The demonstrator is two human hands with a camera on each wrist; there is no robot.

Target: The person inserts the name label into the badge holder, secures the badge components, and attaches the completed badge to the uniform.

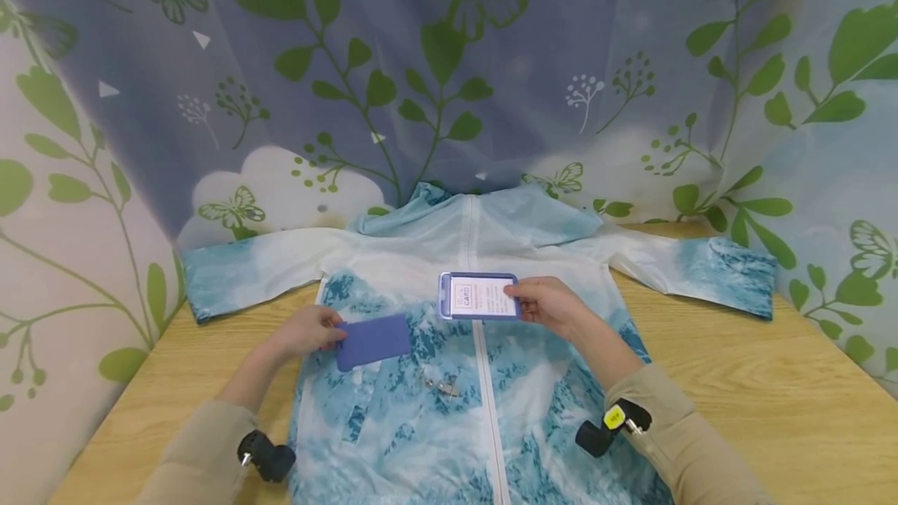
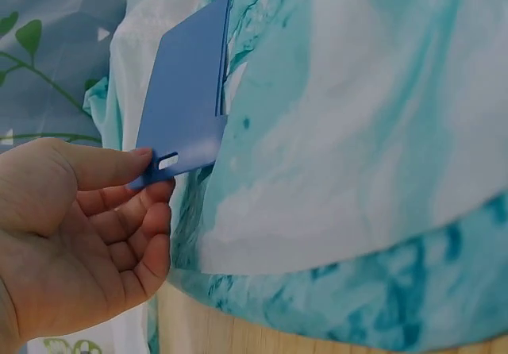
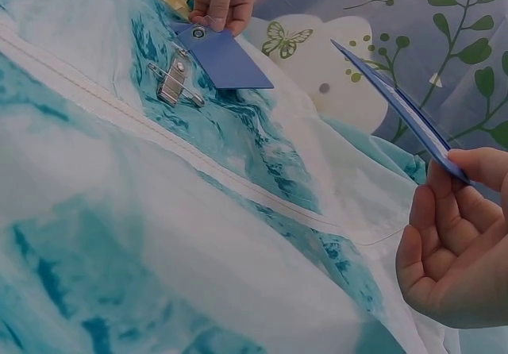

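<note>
My left hand pinches one end of a flat blue plastic badge piece between thumb and fingers. A slot shows near the gripped end of this blue piece in the left wrist view. My right hand grips the right end of a blue badge holder, in which a white printed card faces up. From the right wrist view, the badge holder is seen nearly edge-on, tilted above the jacket. A metal badge clip with a clear strap lies on the jacket below the two hands.
A blue and white tie-dye-like zip jacket lies spread over a wooden table, its sleeves stretched to both sides and its hood at the back. A leaf-patterned curtain hangs behind. Dark wrist devices sit on both sleeves.
</note>
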